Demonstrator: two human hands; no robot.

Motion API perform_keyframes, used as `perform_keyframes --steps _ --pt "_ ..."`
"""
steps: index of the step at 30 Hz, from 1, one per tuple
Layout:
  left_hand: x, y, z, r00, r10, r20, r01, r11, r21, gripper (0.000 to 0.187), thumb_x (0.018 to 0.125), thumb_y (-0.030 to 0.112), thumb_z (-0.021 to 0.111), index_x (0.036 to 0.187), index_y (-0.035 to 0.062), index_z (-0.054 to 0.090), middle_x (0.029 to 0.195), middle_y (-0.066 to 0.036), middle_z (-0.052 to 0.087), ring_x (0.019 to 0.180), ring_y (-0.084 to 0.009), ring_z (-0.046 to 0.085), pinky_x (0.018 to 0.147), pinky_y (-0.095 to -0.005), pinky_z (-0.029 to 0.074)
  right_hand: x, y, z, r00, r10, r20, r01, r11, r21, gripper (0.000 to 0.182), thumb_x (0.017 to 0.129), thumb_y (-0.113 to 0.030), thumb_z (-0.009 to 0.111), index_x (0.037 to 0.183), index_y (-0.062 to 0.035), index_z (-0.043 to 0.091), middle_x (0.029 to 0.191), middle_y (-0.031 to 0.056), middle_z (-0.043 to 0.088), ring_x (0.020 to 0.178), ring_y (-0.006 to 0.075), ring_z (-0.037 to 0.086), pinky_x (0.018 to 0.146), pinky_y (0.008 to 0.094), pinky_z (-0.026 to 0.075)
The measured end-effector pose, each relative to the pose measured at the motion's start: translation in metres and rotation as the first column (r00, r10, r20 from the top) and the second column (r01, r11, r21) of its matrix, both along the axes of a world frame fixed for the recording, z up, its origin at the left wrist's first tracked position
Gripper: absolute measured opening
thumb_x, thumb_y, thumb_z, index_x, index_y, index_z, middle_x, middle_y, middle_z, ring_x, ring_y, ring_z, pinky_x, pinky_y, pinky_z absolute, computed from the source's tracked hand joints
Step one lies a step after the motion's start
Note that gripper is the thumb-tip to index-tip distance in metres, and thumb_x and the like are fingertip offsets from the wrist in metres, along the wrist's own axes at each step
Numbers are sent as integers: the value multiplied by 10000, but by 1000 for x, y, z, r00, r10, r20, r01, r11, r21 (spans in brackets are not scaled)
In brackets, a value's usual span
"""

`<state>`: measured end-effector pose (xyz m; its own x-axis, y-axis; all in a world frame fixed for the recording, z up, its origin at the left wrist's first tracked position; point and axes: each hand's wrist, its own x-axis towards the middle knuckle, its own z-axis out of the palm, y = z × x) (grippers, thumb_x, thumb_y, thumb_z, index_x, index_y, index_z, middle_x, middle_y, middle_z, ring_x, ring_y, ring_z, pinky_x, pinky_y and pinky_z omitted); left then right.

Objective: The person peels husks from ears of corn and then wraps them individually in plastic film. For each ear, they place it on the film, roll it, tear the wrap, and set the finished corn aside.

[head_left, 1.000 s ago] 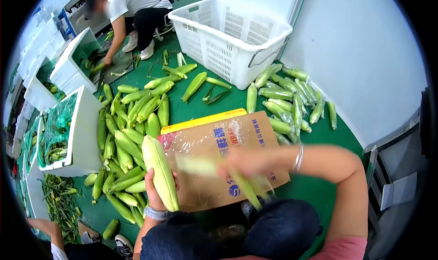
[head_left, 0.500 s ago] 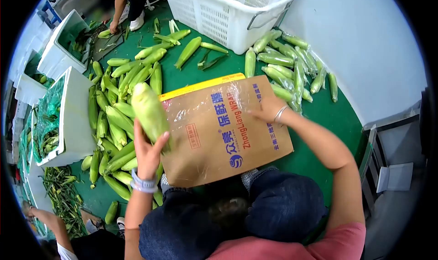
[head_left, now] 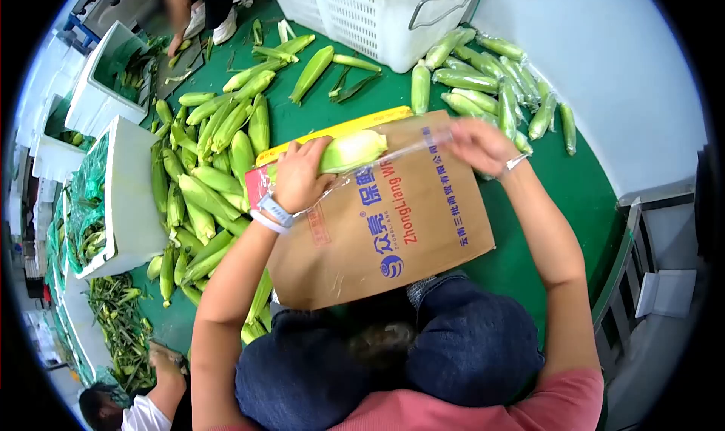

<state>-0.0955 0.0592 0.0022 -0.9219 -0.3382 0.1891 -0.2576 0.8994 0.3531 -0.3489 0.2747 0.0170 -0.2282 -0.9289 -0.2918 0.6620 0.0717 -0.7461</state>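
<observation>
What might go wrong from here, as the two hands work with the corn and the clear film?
The clear film, stretched towards the right hand, could fold or cling to itself. The ear of corn lies near the far edge of the cardboard, so it might roll off if the left hand eased its hold.

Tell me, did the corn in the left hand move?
Yes. The corn moved right, from the left edge of the cardboard box to over its far part.
</observation>
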Motion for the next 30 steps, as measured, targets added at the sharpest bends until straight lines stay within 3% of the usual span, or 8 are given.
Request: perform_keyframes --steps 4,8,11,15,21,22,27,30 --pt "-5 -1 4 994 -101 28 98 991 95 604 625 95 718 1179 50 480 1128 -161 545 998 -350 481 861 -428 406 75 -100 -27 421 -217 -881 -45 965 -259 289 841 -199 572 1063 -15 570 989 100 525 961 241 517 906 363 387" --pt "32 -7 6 923 50 -381 -52 999 6 371 666 78 692 979 -20 520 1001 -164 530 936 -331 502 806 -399 430 113 -113 -23 -263 -260 -929 -144 963 -229 482 776 -362 639 1206 -179 521 1040 86 519 954 257 524 843 377 384" --pt "76 20 -2 978 170 -117 -190 963 -190 281 721 219 672 797 23 486 841 -138 459 780 -303 472 678 -389 410 114 -118 -27 -547 -120 -828 -152 987 -43 586 787 -423 604 1307 -227 418 1051 83 512 952 252 515 830 372 373" --pt "99 -7 -32 940 181 289 -26 883 -469 139 794 140 507 852 18 541 893 -153 544 825 -285 559 680 -365 476 105 -125 -22 -534 128 -836 -89 974 206 551 802 -411 591 1298 -226 438 1103 105 507 998 277 497 856 403 388" --pt "163 8 50 855 5 519 -29 999 37 208 851 115 461 773 -49 562 841 -137 633 683 -298 630 614 -371 514 124 -47 -21 -640 -88 -763 -260 960 108 537 770 -389 623 1248 -178 502 1037 126 527 932 288 498 794 389 398" --pt "172 7 63 916 -87 392 -249 643 724 260 890 149 462 809 -57 598 930 -127 630 785 -247 614 743 -328 485 137 -29 -19 -646 -133 -752 -306 947 95 537 762 -383 631 1237 -162 511 1027 122 528 906 284 500 780 387 404" --pt "135 66 67 907 -390 157 -138 76 987 234 900 186 486 986 6 609 1265 -134 439 1020 -183 478 887 -312 378 197 30 11 -318 282 -905 -487 771 411 525 758 -389 611 1192 -104 527 1057 129 522 910 289 503 804 418 420" --pt "89 108 44 789 -562 248 223 639 736 307 842 292 581 993 27 618 1226 -196 446 1061 -269 469 909 -358 379 179 -7 -7 -414 74 -907 -469 837 282 442 805 -369 559 1153 -98 539 1095 137 510 991 293 473 870 411 384"
